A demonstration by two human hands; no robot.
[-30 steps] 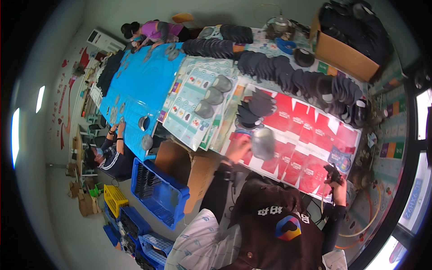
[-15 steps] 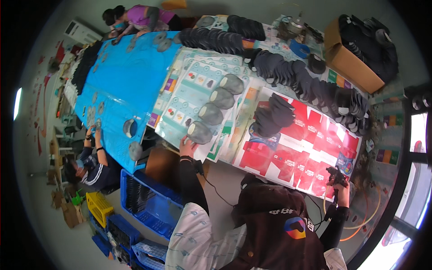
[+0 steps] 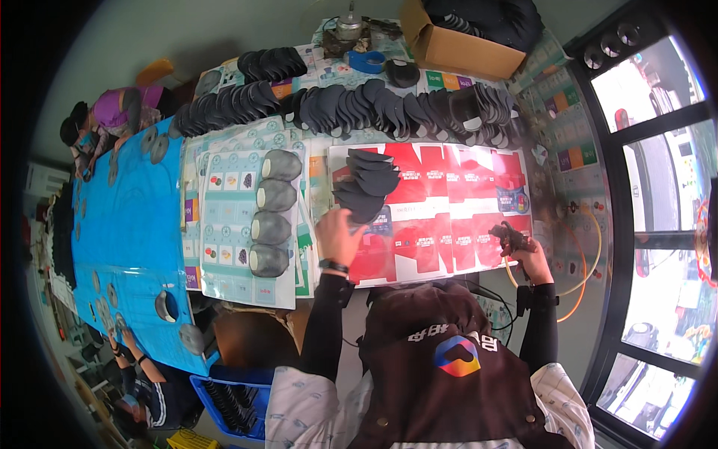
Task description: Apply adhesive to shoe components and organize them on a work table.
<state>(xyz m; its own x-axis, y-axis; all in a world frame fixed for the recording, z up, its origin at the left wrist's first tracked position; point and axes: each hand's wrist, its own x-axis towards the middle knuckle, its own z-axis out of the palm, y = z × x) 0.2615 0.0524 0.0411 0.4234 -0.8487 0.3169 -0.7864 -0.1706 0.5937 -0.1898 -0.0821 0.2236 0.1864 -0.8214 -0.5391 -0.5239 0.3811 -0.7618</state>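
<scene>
My left hand [image 3: 340, 238] is at the lower left of a small fanned pile of curved black pads [image 3: 368, 179]. Its fingers close on the edge of the nearest pad [image 3: 360, 207]; the fingertips are partly hidden. On the right, my right hand [image 3: 532, 263] grips a dark, crusted spray gun [image 3: 510, 238], from which a yellowish hose runs. Under both lie red and white printed sheets [image 3: 426, 254]. Left of the pile, several grey rounded pads [image 3: 271, 227] with cream patches stand in a column on a pale printed sheet [image 3: 224, 280].
A long row of overlapping black pads [image 3: 336, 108] runs behind the sheets. Farther back are a cardboard box [image 3: 456, 49] and a blue ring-shaped item [image 3: 365, 61]. Two people work at the blue-covered table [image 3: 142, 217] on the left. A blue crate [image 3: 250, 389] stands below.
My left hand has left the front grey pad and moved right to the black pile. My right hand still holds the spray gun. The view has turned to the right.
</scene>
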